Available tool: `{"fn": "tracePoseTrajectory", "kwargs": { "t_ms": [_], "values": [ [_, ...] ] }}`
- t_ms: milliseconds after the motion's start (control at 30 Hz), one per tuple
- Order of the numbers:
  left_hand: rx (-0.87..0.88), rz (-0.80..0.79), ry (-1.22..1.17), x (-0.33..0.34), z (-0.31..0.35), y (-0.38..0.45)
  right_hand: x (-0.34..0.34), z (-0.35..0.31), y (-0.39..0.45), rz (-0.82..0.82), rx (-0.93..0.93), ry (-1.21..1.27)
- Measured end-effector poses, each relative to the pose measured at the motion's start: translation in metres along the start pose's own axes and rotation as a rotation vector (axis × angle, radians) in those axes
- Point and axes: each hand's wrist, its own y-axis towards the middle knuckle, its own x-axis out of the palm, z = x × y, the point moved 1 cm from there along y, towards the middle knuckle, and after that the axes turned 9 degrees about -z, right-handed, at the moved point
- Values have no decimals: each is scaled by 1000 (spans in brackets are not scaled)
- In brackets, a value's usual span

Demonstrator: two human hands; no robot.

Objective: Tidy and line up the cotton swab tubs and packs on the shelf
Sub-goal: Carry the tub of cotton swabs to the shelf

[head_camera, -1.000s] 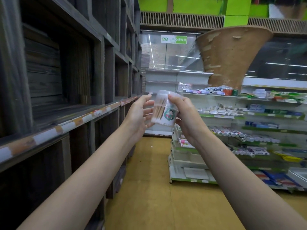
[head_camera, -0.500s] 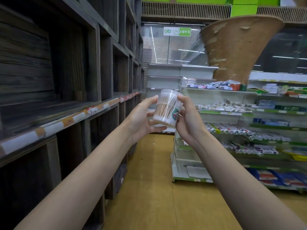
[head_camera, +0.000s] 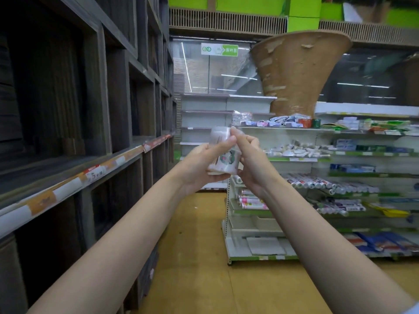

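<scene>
A clear round tub of cotton swabs [head_camera: 223, 160] with a green and white label is held up in the aisle at chest height, a little blurred. My left hand [head_camera: 201, 163] cups it from the left, thumb across its upper front and fingers under its base. My right hand [head_camera: 250, 162] pinches its right side, fingertips on the lid edge. The tub stands roughly upright.
Dark wooden shelving [head_camera: 95, 168] with orange and white price strips runs along the left, its bays dark. A white gondola shelf [head_camera: 317, 159] with tubes and packs stands at the right. A large woven cone pillar [head_camera: 299, 73] rises behind it. Yellow floor [head_camera: 199, 257] lies between.
The tub went from tilted to roughly upright. My left thumb came across its front and my right fingers shifted up to the lid. The view turned slightly.
</scene>
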Motion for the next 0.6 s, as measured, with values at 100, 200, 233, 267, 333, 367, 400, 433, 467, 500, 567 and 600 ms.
{"fn": "tracePoseTrajectory", "kwargs": {
  "t_ms": [100,200,233,267,333,367,400,433,467,500,567,600],
  "values": [
    [-35,-15,-159,-14,-10,18,-6,13,17,-2,17,-9],
    [-32,32,-357,-24,-23,36,-21,27,33,39,48,-21],
    [-24,52,-429,-27,-28,43,-28,32,39,68,60,-23],
    [-19,74,-497,-30,-32,49,-35,36,45,100,69,-19],
    [-20,105,-598,-35,-40,62,-49,43,56,148,77,3],
    [-24,110,-622,-36,-44,69,-55,46,61,161,78,14],
    [-29,109,-631,-38,-48,77,-62,49,66,170,80,21],
    [-34,106,-636,-39,-51,85,-69,52,71,173,82,26],
    [-36,102,-640,-41,-54,94,-75,54,77,171,82,24],
    [-35,99,-643,-42,-57,103,-82,56,84,165,79,17],
    [-15,88,-638,-44,-61,123,-97,57,101,151,69,21],
    [4,77,-630,-45,-62,134,-104,56,109,143,64,38]
  ]
}}
